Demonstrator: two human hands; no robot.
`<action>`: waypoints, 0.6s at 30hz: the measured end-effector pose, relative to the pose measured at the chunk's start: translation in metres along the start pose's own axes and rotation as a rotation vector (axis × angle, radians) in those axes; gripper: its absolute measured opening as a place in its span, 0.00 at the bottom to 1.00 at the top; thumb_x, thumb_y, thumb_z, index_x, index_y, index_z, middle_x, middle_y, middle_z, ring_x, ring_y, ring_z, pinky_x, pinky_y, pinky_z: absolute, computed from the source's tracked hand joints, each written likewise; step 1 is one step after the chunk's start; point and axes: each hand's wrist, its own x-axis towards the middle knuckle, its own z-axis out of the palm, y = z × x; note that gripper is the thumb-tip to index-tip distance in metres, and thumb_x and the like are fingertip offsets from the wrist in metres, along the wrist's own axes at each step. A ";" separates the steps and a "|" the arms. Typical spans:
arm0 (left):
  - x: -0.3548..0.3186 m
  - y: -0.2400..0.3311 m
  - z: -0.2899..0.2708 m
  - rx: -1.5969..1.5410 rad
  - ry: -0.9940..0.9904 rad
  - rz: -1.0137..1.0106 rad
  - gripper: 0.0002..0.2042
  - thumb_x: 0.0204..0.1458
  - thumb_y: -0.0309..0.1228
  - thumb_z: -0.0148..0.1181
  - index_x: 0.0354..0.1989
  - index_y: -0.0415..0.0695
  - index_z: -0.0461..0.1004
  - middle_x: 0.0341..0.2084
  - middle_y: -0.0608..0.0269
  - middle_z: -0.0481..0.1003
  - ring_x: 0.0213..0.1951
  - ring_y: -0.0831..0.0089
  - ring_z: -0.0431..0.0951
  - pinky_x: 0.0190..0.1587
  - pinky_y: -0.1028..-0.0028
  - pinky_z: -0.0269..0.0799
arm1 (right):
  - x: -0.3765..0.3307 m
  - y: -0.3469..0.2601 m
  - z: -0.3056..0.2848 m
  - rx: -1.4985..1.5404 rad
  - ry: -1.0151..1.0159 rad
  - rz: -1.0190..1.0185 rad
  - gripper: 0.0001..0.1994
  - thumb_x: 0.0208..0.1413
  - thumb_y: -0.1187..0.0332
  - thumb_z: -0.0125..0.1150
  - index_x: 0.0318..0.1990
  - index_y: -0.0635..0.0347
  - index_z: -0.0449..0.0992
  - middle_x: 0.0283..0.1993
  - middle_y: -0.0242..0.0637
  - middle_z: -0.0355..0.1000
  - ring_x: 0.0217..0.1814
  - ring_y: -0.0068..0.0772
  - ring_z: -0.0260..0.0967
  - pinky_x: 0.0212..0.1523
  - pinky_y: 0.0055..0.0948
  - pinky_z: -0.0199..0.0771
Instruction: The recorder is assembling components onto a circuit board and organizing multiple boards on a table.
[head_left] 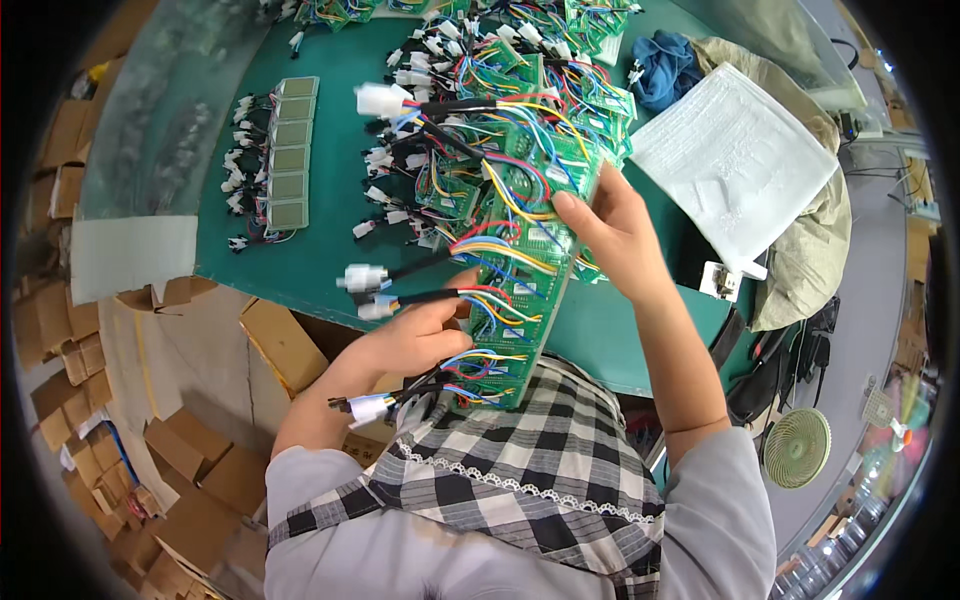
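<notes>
A long green circuit board panel [527, 290] with coloured wires and white plugs is held tilted above the near edge of the table. My right hand [620, 235] grips its upper right edge, thumb on the face. My left hand [425, 335] supports its left side among the wire bundles, its fingers partly behind the board. White connectors [365, 278] on black-sleeved cables stick out to the left of the panel. Beyond it lies a heap of similar wired boards [450, 190]. To the left, a strip of grey display screens [290, 160] with white plugs lies on the green table [340, 210].
White foam sheeting [735, 165] lies at the right over a beige cloth [800, 270], beside a blue cloth [665, 70]. A small green fan [796, 448] stands at lower right. Cardboard boxes [200, 460] are piled at left. A clear plastic sheet [150, 130] hangs along the table's left side.
</notes>
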 end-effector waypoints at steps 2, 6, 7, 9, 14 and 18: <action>-0.004 -0.017 -0.006 0.252 0.064 0.062 0.25 0.52 0.21 0.52 0.61 0.32 0.65 0.59 0.60 0.65 0.50 0.75 0.70 0.52 0.71 0.67 | 0.006 -0.012 -0.006 -0.117 0.087 -0.034 0.36 0.55 0.63 0.72 0.67 0.65 0.59 0.59 0.42 0.69 0.56 0.27 0.70 0.55 0.28 0.72; 0.006 -0.006 0.018 0.170 0.063 0.551 0.20 0.65 0.35 0.54 0.58 0.32 0.66 0.41 0.60 0.71 0.39 0.74 0.68 0.42 0.71 0.67 | 0.020 -0.037 -0.005 -0.284 -0.108 -0.040 0.25 0.51 0.63 0.75 0.54 0.64 0.74 0.44 0.38 0.77 0.39 0.21 0.72 0.37 0.27 0.73; 0.014 -0.010 0.029 0.116 0.289 0.484 0.19 0.66 0.37 0.53 0.56 0.33 0.67 0.39 0.61 0.71 0.38 0.75 0.68 0.42 0.72 0.67 | 0.022 -0.041 0.000 -0.488 -0.160 0.069 0.21 0.50 0.64 0.75 0.49 0.63 0.77 0.37 0.36 0.79 0.34 0.20 0.73 0.33 0.29 0.73; 0.019 -0.022 0.030 0.067 0.503 0.411 0.19 0.67 0.39 0.52 0.54 0.34 0.68 0.37 0.62 0.71 0.38 0.76 0.68 0.42 0.73 0.67 | 0.021 -0.031 0.021 -0.948 -0.021 -0.346 0.16 0.50 0.68 0.71 0.45 0.63 0.78 0.31 0.46 0.78 0.30 0.40 0.78 0.32 0.37 0.74; 0.003 -0.071 0.027 -0.058 0.816 0.454 0.13 0.68 0.37 0.49 0.47 0.39 0.72 0.35 0.71 0.71 0.35 0.82 0.66 0.38 0.76 0.65 | 0.058 0.001 0.025 -0.796 0.066 -0.307 0.18 0.55 0.59 0.67 0.44 0.63 0.73 0.25 0.45 0.76 0.29 0.51 0.77 0.30 0.45 0.74; -0.009 -0.081 0.041 -0.392 0.998 0.511 0.12 0.69 0.34 0.47 0.43 0.40 0.74 0.34 0.72 0.72 0.34 0.85 0.65 0.37 0.77 0.63 | 0.057 0.035 0.039 -1.273 0.035 -0.255 0.19 0.58 0.57 0.64 0.45 0.57 0.64 0.23 0.47 0.75 0.27 0.50 0.77 0.26 0.45 0.75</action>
